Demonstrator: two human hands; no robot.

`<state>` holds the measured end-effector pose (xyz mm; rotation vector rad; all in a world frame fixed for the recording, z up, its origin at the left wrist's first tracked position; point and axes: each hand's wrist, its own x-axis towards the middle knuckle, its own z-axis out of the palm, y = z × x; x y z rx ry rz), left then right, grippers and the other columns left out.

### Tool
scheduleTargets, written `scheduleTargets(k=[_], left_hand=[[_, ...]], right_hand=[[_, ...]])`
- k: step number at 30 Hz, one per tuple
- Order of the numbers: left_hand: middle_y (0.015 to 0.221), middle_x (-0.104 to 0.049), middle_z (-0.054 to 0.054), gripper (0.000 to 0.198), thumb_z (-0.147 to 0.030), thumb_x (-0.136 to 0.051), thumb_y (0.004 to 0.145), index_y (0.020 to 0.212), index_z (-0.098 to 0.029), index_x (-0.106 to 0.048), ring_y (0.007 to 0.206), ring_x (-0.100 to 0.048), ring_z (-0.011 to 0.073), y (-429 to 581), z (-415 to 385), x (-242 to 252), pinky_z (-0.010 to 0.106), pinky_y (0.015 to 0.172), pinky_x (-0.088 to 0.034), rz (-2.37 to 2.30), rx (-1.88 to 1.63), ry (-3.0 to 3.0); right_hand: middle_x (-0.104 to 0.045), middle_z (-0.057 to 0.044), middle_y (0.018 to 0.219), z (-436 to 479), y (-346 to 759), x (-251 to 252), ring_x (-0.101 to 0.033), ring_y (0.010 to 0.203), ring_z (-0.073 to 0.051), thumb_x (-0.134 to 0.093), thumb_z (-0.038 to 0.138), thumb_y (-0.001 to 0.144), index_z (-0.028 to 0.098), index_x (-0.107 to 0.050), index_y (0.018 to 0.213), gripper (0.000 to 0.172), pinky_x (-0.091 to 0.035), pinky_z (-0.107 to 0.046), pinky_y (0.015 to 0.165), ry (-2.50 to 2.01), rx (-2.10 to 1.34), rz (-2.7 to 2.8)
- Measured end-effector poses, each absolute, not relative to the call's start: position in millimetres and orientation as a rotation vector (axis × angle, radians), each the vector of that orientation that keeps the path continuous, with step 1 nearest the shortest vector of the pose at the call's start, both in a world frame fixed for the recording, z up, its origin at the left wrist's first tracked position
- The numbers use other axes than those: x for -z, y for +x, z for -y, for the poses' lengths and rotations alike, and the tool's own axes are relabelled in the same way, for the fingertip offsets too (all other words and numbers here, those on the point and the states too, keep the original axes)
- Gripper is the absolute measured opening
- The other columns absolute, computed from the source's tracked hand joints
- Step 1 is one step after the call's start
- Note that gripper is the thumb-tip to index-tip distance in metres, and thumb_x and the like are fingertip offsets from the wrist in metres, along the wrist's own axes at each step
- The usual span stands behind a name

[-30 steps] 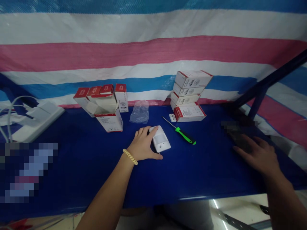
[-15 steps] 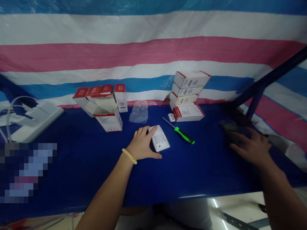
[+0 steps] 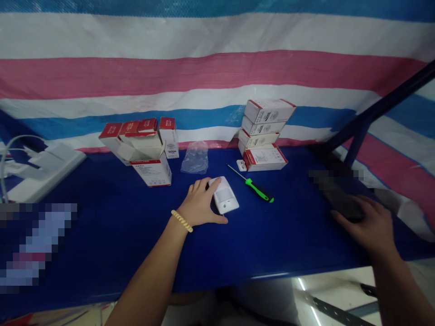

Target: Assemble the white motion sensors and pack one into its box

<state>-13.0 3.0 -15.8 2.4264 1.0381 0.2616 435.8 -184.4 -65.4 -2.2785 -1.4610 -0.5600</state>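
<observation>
My left hand (image 3: 200, 204) rests on the blue table (image 3: 102, 226) with its fingers curled round the left side of a small white sensor device (image 3: 224, 195). A beaded bracelet (image 3: 181, 221) sits on that wrist. My right hand (image 3: 369, 224) lies at the right side of the table, its fingers spread over a dark flat object (image 3: 343, 203) that is partly blurred. A green-handled screwdriver (image 3: 256, 188) lies just right of the white device.
A stack of white and red boxes (image 3: 266, 133) stands behind the screwdriver, with a small white part (image 3: 241, 165) beside it. More boxes (image 3: 142, 145), one open, stand at the back left beside a crumpled clear bag (image 3: 195, 158). A white power strip (image 3: 41, 172) lies far left.
My right hand reached forward onto the dark object, then drew back a little towards me. My left hand stayed on the white device.
</observation>
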Motion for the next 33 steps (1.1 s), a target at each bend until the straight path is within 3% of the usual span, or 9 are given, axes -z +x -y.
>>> scheduleTargets(k=[4, 13, 33], left_hand=[[0.145, -0.036, 0.014, 0.119, -0.067, -0.080, 0.054, 0.151, -0.028, -0.023, 0.130, -0.032, 0.0402, -13, -4, 18, 0.056, 0.107, -0.028, -1.026, -0.265, 2.429], [0.143, -0.037, 0.014, 0.120, -0.066, -0.081, 0.053, 0.151, -0.030, -0.021, 0.129, -0.033, 0.0393, -13, -3, 19, 0.055, 0.106, -0.027, -1.029, -0.286, 2.439], [0.144, -0.036, 0.013, 0.119, -0.067, -0.080, 0.053, 0.151, -0.031, -0.023, 0.130, -0.032, 0.0403, -13, -4, 17, 0.056, 0.107, -0.028, -1.034, -0.268, 2.428]], right_hand=[[-0.066, -0.014, 0.107, 185, 430, 65, -0.063, 0.101, -0.030, -0.045, 0.066, 0.079, 0.015, -0.066, 0.090, 0.056, -0.047, -0.044, 0.095, -2.164, 0.815, 1.468], [-0.056, -0.018, 0.125, 183, 426, 65, -0.054, 0.115, -0.035, -0.037, 0.067, 0.081, 0.014, -0.069, 0.098, 0.064, -0.038, -0.049, 0.100, -2.208, 0.735, 1.625], [-0.055, -0.018, 0.127, 182, 423, 65, -0.053, 0.115, -0.035, -0.037, 0.065, 0.082, 0.015, -0.068, 0.104, 0.063, -0.038, -0.050, 0.096, -2.220, 0.669, 1.651]])
